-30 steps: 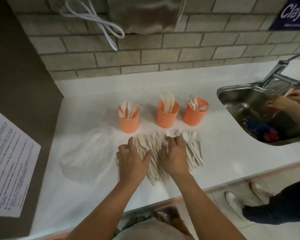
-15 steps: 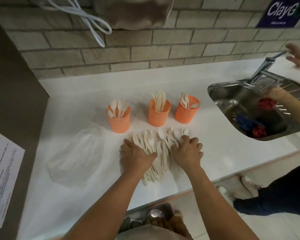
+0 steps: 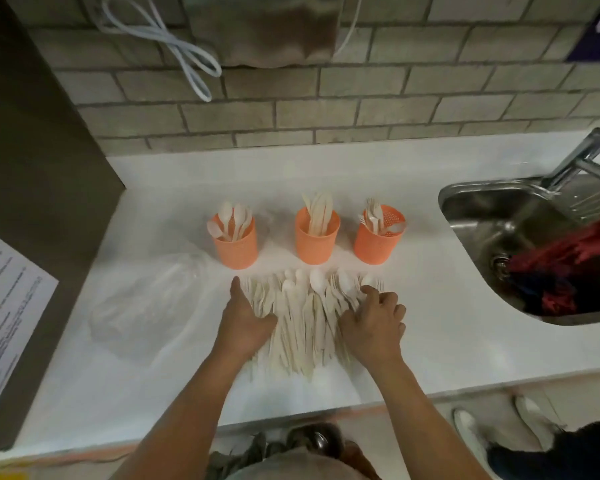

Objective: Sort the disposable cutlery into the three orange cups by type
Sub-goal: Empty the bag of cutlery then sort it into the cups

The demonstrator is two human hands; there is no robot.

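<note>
Three orange cups stand in a row on the white counter: the left cup [image 3: 236,244] holds spoons, the middle cup [image 3: 316,240] holds knives, the right cup [image 3: 378,241] holds forks. In front of them lies a fanned pile of pale cutlery [image 3: 300,320]. My left hand [image 3: 245,315] presses flat against the pile's left side, fingers straight. My right hand [image 3: 373,318] rests on the pile's right side with fingers curled over the pieces near a spoon's bowl.
A crumpled clear plastic bag [image 3: 146,306] lies left of the pile. A steel sink [image 3: 534,244] with a tap and red and blue cloths sits at the right. Another person's shoes [image 3: 471,434] stand on the floor. A printed sheet [image 3: 4,313] hangs at the left.
Both hands have spread slightly apart along the pile's sides, gathering it tighter. The other person's hands have left the sink area. The camera has shifted left.
</note>
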